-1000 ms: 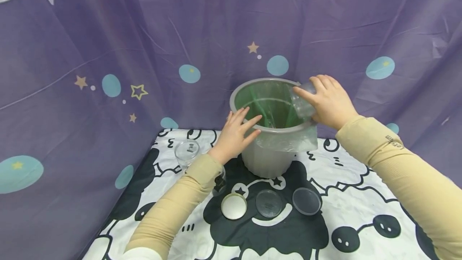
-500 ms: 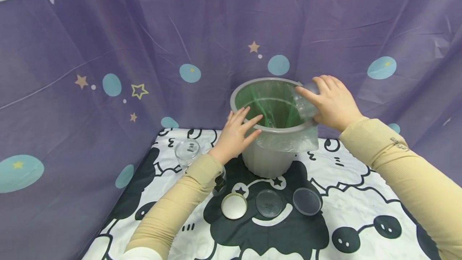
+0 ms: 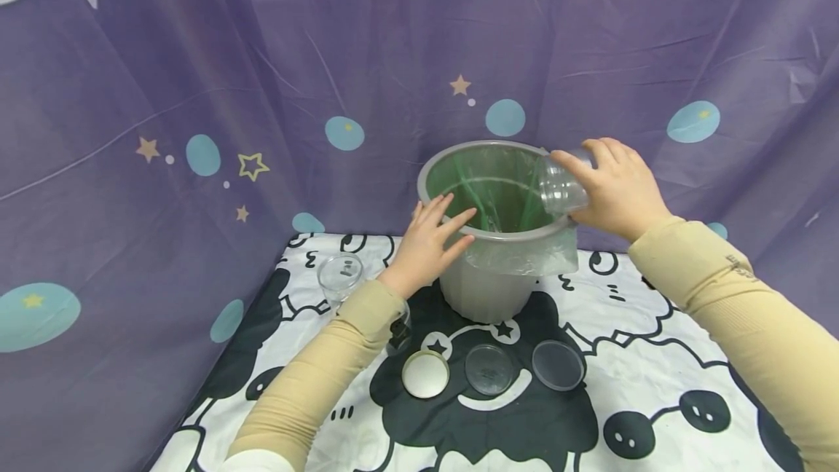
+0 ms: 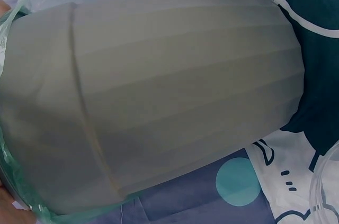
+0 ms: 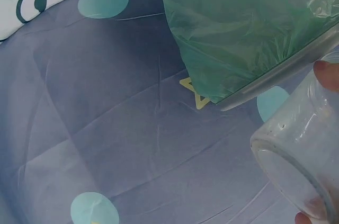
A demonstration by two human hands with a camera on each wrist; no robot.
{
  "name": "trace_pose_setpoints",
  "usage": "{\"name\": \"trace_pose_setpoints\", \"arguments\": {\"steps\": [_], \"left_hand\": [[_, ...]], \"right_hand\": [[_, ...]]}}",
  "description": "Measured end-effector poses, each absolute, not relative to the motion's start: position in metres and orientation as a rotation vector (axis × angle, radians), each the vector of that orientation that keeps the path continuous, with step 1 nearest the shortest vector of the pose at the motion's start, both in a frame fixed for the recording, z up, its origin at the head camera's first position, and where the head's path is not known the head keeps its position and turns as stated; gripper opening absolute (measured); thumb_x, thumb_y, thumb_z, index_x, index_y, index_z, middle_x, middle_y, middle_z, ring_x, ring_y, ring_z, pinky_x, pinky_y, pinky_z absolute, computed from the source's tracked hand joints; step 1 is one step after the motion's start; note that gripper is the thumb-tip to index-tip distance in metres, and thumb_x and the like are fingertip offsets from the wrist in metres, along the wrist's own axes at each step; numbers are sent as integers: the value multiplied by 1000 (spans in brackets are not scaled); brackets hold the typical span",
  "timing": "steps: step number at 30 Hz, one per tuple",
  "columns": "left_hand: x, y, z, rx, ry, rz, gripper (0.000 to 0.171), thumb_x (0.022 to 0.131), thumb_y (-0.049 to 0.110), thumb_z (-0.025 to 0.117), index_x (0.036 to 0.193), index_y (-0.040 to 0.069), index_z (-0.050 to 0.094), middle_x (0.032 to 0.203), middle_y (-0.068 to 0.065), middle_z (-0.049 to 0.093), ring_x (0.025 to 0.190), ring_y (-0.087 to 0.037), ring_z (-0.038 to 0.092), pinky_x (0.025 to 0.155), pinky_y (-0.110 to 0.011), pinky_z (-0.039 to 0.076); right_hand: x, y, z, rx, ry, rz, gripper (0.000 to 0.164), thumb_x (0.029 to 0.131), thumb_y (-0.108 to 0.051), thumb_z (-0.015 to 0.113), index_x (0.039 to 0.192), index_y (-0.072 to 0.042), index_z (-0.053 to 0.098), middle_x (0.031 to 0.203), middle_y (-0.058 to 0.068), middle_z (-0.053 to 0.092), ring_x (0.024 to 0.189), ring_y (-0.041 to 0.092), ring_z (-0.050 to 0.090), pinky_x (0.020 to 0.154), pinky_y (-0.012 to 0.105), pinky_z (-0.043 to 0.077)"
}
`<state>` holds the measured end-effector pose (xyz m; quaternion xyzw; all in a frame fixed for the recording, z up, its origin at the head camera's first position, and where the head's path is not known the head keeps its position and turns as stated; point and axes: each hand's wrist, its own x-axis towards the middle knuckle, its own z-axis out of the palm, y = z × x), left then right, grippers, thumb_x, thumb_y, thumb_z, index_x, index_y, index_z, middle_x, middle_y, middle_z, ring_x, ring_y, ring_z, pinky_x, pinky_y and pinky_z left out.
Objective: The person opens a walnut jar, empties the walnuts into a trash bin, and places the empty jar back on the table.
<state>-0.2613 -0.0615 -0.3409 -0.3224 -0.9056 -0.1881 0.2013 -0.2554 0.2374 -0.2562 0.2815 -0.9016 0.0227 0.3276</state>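
My right hand [image 3: 619, 184] grips a clear plastic jar [image 3: 562, 186], tipped on its side with its mouth toward the bin, at the right of the rim. In the right wrist view the round base of the jar [image 5: 288, 176] faces the camera, and no contents show in it. A grey bin [image 3: 485, 297] lined with a green see-through bag [image 3: 491, 199] stands at the table's back. My left hand [image 3: 429, 242] rests on the near left rim with its fingers spread. In the left wrist view the bin's grey side [image 4: 185, 70] takes up most of the picture.
Three round lids lie in front of the bin: a white one [image 3: 425, 374], a clear one [image 3: 489, 370] and another clear one [image 3: 558, 366]. Left of the bin is a clear jar [image 3: 340, 275]; a second jar [image 3: 400, 330] is partly behind my left forearm. A purple curtain [image 3: 393, 35] hangs behind.
My right hand and the jar have shifted slightly right, away from the bin's middle, and more of the jar's ridged side shows. The left hand stays on the rim.
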Motion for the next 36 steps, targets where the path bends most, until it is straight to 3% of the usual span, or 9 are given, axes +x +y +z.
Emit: {"name": "trace_pose_setpoints", "arguments": {"steps": [17,36], "left_hand": [[-260,-62,-341,-910,-2506,-531,47,95,38,54,139,23,49,149,-18,35,140,-35,28,115,-58,14],[-263,-60,-343,-897,-2502,-517,47,95,38,54,139,23,49,149,-17,35,140,-34,28,115,-57,13]], "right_hand": [[-247,246,-271,601,-2327,257,91,47,-21,88,129,-13,51,115,27,51,107,46,46,82,62,40],[-239,255,-292,605,-2188,391,85,48,-25,82,126,-10,53,111,26,54,100,45,49,84,57,40]]}}
